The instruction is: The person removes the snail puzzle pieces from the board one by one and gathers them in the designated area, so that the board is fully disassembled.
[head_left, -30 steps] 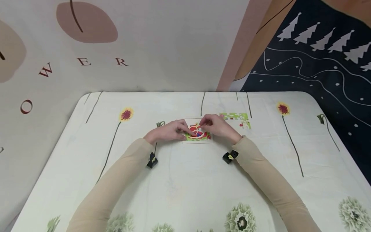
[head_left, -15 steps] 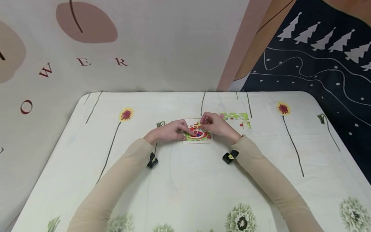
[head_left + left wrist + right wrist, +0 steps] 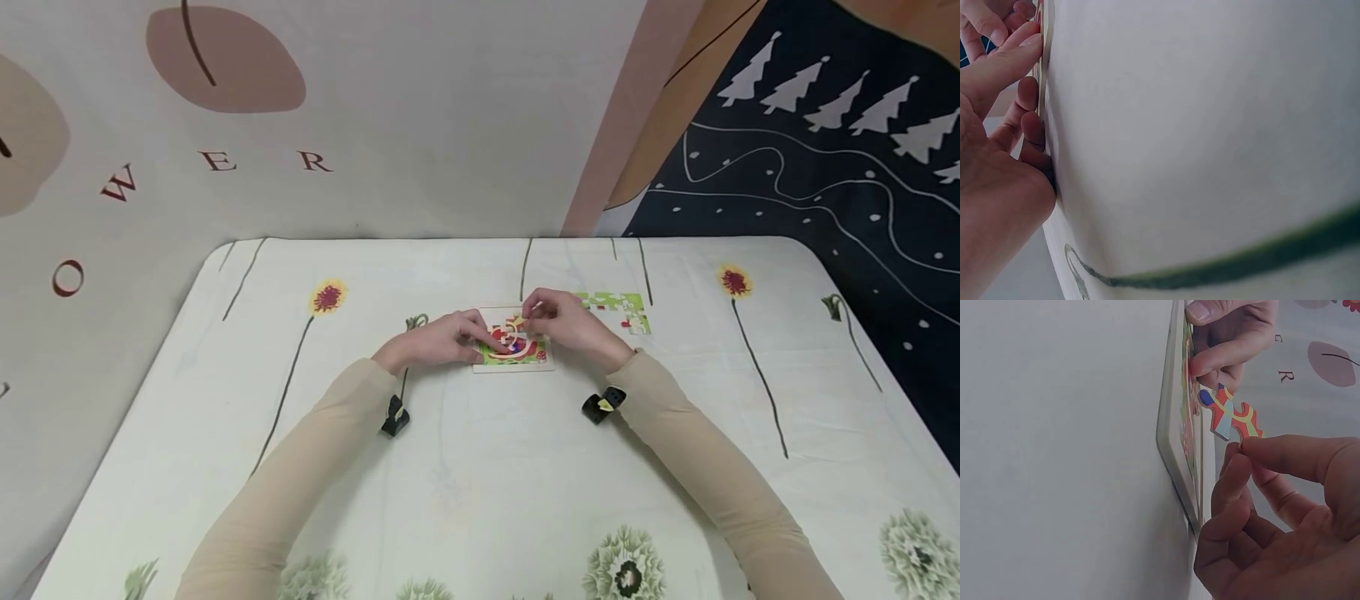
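The right hand (image 3: 576,321) pinches a red, blue and yellow jigsaw piece (image 3: 1230,415) just above the pale-rimmed rectangular puzzle board (image 3: 493,315). The left hand (image 3: 444,338), index finger outstretched, touches the board's left half.

Left hand (image 3: 450,337) near right hand (image 3: 567,321) (curled)

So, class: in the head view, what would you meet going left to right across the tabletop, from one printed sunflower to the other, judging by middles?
Left sunflower, left hand, puzzle board, right hand, green puzzle pieces, right sunflower. The held piece overlaps the board, so it is left out.
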A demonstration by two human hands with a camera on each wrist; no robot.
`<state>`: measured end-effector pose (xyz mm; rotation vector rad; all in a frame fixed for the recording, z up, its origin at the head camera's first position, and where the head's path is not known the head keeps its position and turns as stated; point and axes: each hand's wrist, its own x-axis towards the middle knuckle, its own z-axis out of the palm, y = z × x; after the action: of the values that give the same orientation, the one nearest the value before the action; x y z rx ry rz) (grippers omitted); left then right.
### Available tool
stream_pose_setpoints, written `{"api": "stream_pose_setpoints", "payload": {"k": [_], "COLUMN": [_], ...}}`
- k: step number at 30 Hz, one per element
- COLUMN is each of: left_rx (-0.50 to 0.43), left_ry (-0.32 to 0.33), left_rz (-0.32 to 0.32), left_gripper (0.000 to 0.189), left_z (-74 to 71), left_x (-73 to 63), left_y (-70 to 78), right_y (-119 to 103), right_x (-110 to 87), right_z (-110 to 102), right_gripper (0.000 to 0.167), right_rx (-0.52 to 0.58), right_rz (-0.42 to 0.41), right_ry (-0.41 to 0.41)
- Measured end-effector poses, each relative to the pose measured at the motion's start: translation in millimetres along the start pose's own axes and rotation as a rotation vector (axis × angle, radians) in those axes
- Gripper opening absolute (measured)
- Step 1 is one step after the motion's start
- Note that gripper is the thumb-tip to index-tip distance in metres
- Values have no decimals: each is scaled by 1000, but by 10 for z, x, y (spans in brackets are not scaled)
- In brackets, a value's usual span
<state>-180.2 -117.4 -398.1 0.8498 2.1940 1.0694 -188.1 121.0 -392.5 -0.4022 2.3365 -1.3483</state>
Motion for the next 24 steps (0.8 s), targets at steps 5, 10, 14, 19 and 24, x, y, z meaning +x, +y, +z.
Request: {"api": "stream_pose_setpoints", "payload": {"k": [5, 10, 14, 19, 24], "left_rx": [12, 12, 9, 10, 3], "left_ry": [4, 7, 5, 3, 1], "left_rz": [0, -12, -20, -22, -35], "left_gripper": [32, 32, 32, 32, 32], "left_z": [6, 5, 1, 7, 8], "left_x": [5, 12, 6, 5, 1], "left_y": [-11, -28, -28, -25, -21], "right_y": [7, 19, 43, 93, 137], "right_x": [-41, -103, -128, -148, -167], "right_z": [-35, -81, -114, -159, -210], "right_gripper": [9, 10, 10, 9, 8], "right_rx": [-15, -18, -28, -47, -59], "right_rz": [7, 1, -3, 17, 18], "right_ry": [4, 1, 12, 25, 37]}}
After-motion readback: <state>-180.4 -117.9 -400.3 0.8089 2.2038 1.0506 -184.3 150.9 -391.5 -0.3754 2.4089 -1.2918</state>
